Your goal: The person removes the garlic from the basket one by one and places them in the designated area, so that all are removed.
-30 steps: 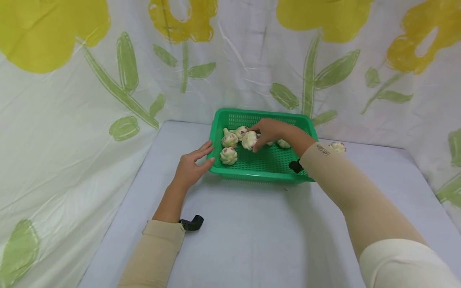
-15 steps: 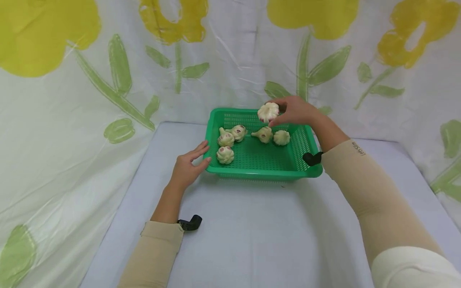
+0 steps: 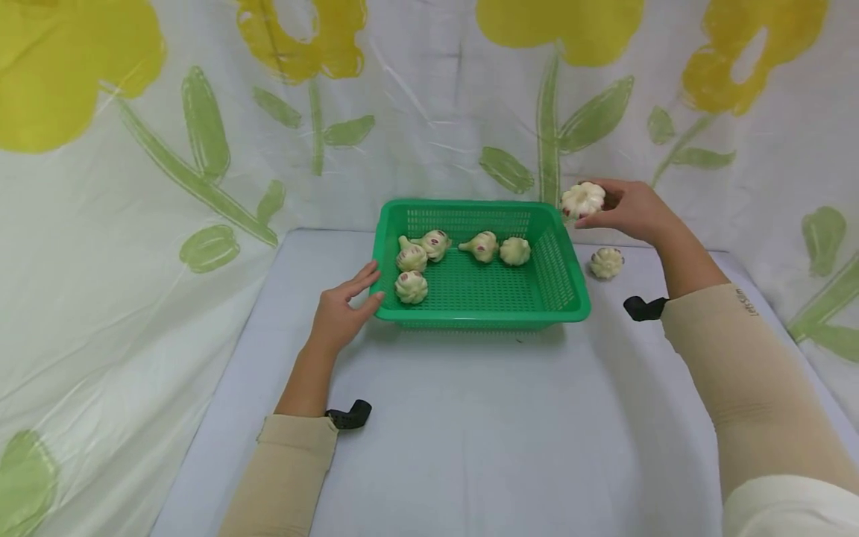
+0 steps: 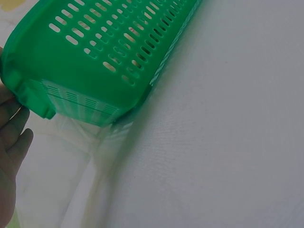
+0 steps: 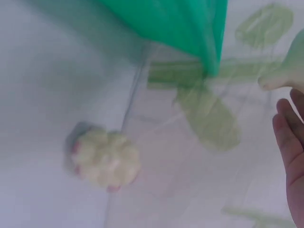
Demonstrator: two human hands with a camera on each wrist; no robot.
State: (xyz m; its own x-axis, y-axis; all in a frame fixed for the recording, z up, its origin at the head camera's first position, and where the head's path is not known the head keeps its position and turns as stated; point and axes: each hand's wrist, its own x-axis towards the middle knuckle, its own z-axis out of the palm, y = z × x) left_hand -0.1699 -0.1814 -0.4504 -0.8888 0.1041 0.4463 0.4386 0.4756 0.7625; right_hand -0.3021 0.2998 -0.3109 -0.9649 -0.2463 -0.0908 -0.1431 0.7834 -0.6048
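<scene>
My right hand [image 3: 636, 211] holds a garlic bulb [image 3: 582, 201] between thumb and fingers, raised just beyond the right rim of the green plastic basket [image 3: 479, 316]. Only part of that bulb shows at the edge of the right wrist view. My left hand [image 3: 338, 313] rests against the basket's left rim, fingers fairly straight and thumb apart; in the left wrist view its fingertips [image 4: 21, 137] are at the basket's corner. Inside the basket lie several garlic bulbs, three grouped at the left, one with its stem pointing left [image 3: 480, 246], and a rounder one [image 3: 514, 251] beside it.
Another garlic bulb [image 3: 607, 263] lies on the white-covered table [image 3: 470, 418], right of the basket and under my raised right hand. Behind the table hangs a white curtain [image 3: 429, 149] printed with yellow flowers and green leaves.
My right hand has lifted the garlic bulb from the basket's left part and carried it right, past the right rim. My left hand stays at the left rim.
</scene>
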